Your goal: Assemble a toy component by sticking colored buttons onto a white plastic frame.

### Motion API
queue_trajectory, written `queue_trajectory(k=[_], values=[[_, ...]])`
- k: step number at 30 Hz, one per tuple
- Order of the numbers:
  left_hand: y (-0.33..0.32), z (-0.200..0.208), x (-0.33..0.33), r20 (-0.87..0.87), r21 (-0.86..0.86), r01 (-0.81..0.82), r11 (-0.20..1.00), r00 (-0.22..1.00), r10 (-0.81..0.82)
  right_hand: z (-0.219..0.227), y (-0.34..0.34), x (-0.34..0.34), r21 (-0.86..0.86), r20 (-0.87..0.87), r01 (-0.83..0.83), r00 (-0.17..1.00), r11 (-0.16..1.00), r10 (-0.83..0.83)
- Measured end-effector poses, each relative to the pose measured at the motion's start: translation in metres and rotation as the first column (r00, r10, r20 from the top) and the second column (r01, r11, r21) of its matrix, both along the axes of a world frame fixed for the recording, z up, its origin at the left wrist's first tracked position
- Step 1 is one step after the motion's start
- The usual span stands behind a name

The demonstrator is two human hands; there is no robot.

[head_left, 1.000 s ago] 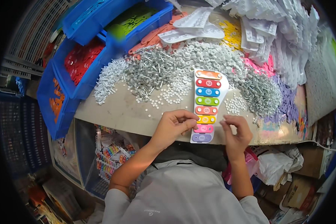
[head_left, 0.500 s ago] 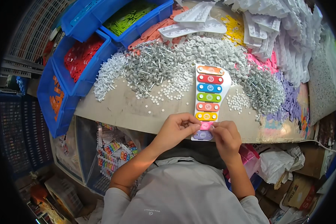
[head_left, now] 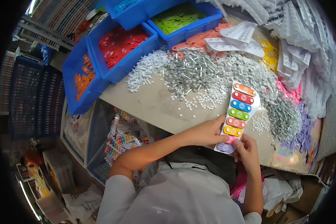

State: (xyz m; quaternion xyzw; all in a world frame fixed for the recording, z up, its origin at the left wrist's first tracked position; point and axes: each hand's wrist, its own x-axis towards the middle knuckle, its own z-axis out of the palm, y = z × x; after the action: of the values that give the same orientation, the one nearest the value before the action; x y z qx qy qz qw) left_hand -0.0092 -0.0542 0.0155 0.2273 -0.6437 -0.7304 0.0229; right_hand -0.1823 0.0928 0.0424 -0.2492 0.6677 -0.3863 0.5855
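A white toy xylophone (head_left: 251,109) lies tilted at the table's near edge, its coloured bars running from orange at the far end to purple at the near end. My left hand (head_left: 207,132) grips its left edge, thumb on the left end of the pink bar (head_left: 232,139). From the right, my right hand (head_left: 249,151) closes on the opposite edge, its thumb at the pink bar's right end and its other fingers partly hidden beneath. White round caps sit on the ends of the farther bars. Whether caps lie under my thumbs is hidden.
Beyond the xylophone lie heaps of metal pins (head_left: 192,71), white washers (head_left: 246,71) and small white caps (head_left: 209,98). Blue bins (head_left: 112,76) of coloured bars stand at the left. White xylophone bases (head_left: 302,48) are stacked at the far right, near purple bars (head_left: 302,130).
My fingers have gone from pinching above the pink bar to gripping the xylophone's two edges, thumbs down on that bar. The whole view has turned, shifting the table's things rightward.
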Motion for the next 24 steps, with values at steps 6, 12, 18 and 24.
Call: queue_trajectory(k=[6, 12, 18, 24], values=[[0.004, -0.015, -0.003, -0.109, -0.036, -0.043, 0.998, 0.993, 0.039, -0.009, -0.001, 0.001, -0.004, -0.047, -0.029, 0.998, 1.000, 0.028], [-0.004, 0.011, 0.012, 0.024, -0.136, -0.033, 0.990, 0.999, 0.037, -0.008, 0.008, -0.007, -0.019, -0.059, -0.028, 0.998, 0.999, 0.026], [-0.066, 0.008, 0.101, -0.259, -0.905, -0.392, 0.167, 0.817, 0.515, -0.014, 0.071, -0.101, -0.452, -0.876, 0.161, 0.104, 0.877, -0.470], [-0.106, 0.005, 0.155, -0.120, -0.992, -0.070, -0.106, 0.796, 0.594, -0.055, 0.140, -0.203, -0.234, -0.948, 0.104, -0.246, 0.967, -0.203]])
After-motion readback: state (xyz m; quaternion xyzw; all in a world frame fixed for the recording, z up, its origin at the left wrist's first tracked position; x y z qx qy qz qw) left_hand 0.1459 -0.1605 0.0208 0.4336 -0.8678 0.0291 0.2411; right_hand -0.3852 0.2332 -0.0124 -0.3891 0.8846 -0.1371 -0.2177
